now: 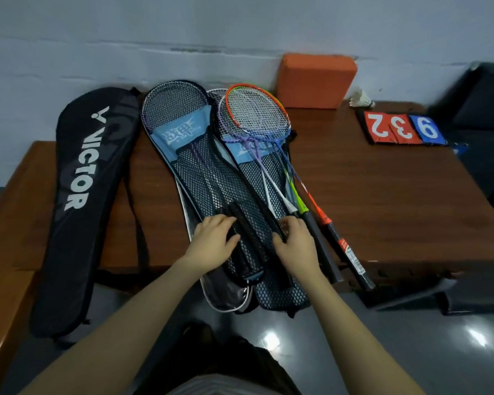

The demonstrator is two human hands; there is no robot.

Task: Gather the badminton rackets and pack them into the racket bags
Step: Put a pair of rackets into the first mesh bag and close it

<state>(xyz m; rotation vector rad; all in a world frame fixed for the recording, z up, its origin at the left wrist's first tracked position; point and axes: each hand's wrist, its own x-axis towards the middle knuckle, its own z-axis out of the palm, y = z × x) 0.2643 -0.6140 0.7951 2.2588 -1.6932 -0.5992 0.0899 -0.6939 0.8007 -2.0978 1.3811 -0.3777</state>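
On the brown wooden table [382, 201] two mesh racket bags lie side by side, their lower ends hanging over the near edge. The left mesh bag [194, 172] has a racket head inside near its top; the right mesh bag [271, 292] lies partly under a fan of loose rackets [257, 115], whose heads overlap near the wall and whose handles run toward the table's near edge. The left hand [211, 240] rests on the left bag, fingers curled round a black grip [240, 220], thumb out to the side. The right hand [294, 243] is just beside it, fingers bent over the black handles at the right bag's edge; I cannot tell exactly which handle it pinches. A black Victor bag [80, 195] lies apart at the left. Farther back sit an orange block [315, 81], a shuttlecock [360, 98] and a flip scoreboard [401, 128].
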